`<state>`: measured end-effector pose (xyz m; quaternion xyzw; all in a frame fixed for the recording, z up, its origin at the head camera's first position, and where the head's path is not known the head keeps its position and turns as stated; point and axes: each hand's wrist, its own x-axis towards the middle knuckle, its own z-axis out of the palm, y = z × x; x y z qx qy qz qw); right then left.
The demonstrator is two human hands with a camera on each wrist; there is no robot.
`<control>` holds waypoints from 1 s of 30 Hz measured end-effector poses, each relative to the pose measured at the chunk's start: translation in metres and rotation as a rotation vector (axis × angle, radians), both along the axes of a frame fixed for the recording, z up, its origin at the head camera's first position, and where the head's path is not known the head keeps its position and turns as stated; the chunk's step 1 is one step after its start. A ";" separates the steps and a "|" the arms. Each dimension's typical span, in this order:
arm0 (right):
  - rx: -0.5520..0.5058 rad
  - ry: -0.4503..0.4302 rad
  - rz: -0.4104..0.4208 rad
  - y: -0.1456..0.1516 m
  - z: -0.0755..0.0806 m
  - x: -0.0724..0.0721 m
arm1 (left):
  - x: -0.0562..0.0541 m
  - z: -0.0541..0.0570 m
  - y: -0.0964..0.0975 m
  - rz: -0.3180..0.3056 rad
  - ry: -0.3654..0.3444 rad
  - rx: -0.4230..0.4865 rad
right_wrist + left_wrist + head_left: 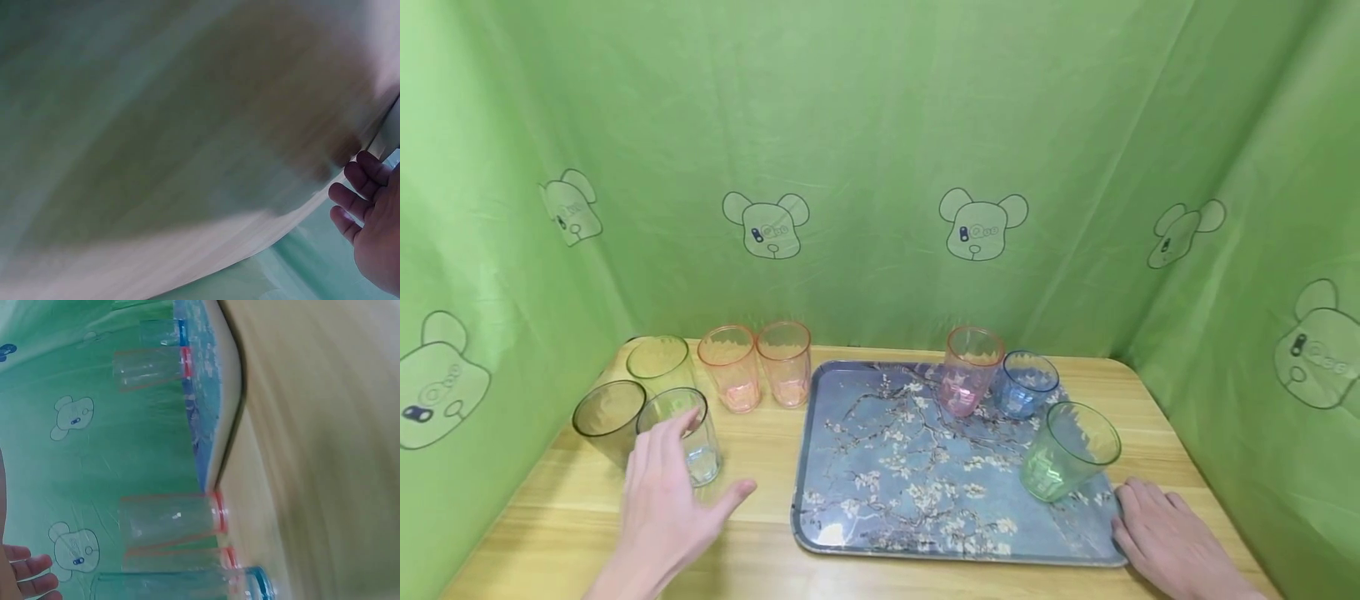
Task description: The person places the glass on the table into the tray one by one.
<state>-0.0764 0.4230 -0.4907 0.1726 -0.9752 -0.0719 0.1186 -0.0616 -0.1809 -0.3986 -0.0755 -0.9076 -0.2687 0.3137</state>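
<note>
One clear glass (pixel 703 457) stood upright on the wooden table (pixel 756 525), left of the patterned tray (pixel 910 454), right at the person's left hand (pixel 662 479). I read that hand as released: thumb swung wide, fingers up across the near side of the glass; contact I couldn't confirm. Dark glass (pixel 608 422) was just left of the clear one, yellow-green glass (pixel 662 364) just behind the pair. Left orange glass (pixel 732 373) and right orange glass (pixel 786 371) stood side by side near the tray's far left corner. On the tray I had three: pink glass (pixel 968 375) and blue glass (pixel 1024 390) close together at the far side, green glass (pixel 1063 454) toward the right edge. Right hand (pixel 1168 533) lay beside that edge, fingers loose, released; couldn't tell if it pressed the rim. Green curtain (pixel 880 108) stood behind.
</note>
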 end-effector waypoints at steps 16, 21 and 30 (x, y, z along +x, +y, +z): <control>-0.001 0.036 0.027 0.000 0.000 -0.001 | 0.020 -0.013 -0.032 0.211 -0.060 0.056; 0.000 0.030 0.023 0.001 0.001 0.000 | 0.018 -0.019 -0.032 0.265 -0.121 0.059; 0.007 0.014 0.010 0.002 0.000 0.000 | 0.012 -0.033 -0.030 0.315 -0.244 0.051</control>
